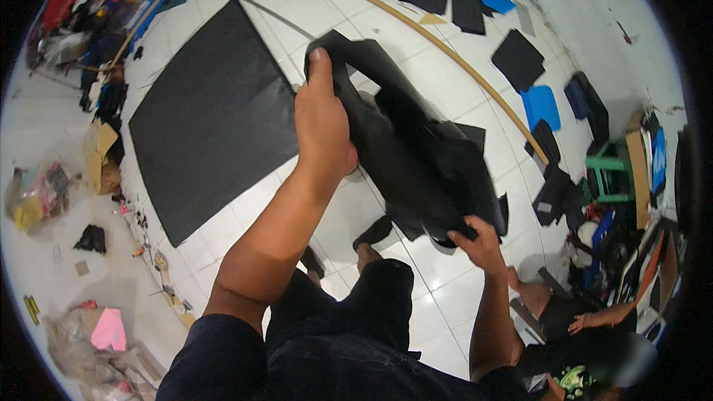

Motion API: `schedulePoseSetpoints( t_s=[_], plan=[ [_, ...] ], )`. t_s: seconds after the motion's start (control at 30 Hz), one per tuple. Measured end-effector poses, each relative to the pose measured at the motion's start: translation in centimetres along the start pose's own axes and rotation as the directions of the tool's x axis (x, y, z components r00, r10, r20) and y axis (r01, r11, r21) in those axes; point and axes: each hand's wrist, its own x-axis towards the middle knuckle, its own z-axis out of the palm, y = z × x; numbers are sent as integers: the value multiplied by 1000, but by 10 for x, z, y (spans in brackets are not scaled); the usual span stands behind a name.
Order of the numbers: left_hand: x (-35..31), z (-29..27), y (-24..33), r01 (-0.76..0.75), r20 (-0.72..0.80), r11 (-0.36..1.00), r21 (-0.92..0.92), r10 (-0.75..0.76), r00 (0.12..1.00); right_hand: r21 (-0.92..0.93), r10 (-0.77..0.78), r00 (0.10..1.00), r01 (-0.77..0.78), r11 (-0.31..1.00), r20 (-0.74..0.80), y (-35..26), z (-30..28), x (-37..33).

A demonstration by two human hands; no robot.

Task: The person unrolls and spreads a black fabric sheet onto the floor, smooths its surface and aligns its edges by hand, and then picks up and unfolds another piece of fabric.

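Note:
Between my two hands hangs a loosely folded bundle of black sheet material (416, 156), lifted above the tiled floor. My left hand (324, 115) grips its upper left edge, with the thumb on top and the fingers hidden behind. At the lower right corner, my right hand (479, 245) pinches the material between thumb and fingers. Part of the bundle is smeared by motion. A large flat black sheet (215, 119) lies on the floor to the left of my left hand.
A long bamboo pole (460, 63) crosses the floor beyond the bundle. Black cut pieces (518, 60) and a blue piece (541, 107) lie to the right, near a green stool (610, 176). Another person (587, 319) sits at lower right. Clutter (89, 30) fills the far left.

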Motion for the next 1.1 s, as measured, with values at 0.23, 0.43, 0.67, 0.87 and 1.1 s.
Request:
schedulePoseSetpoints(
  t_s=[0.23,0.43,0.67,0.87,1.1],
  plan=[
    [-40,-167,100,-398,-16,482,781,652,758,1,-165,980,167,986,-108,-68,92,-32],
    [-141,-392,157,-144,-40,271,952,576,817,-440,-532,823,410,799,-199,-139,150,-79],
    [-341,-636,190,600,-557,369,710,-228,799,-418,-797,580,774,476,167,-330,249,-137],
    [-463,-707,222,722,-493,453,523,-530,690,-218,-855,392,917,335,339,-441,333,-165],
    [-520,-856,134,280,-519,833,-476,-524,675,74,-908,175,973,218,380,-476,440,-167]
  ],
)
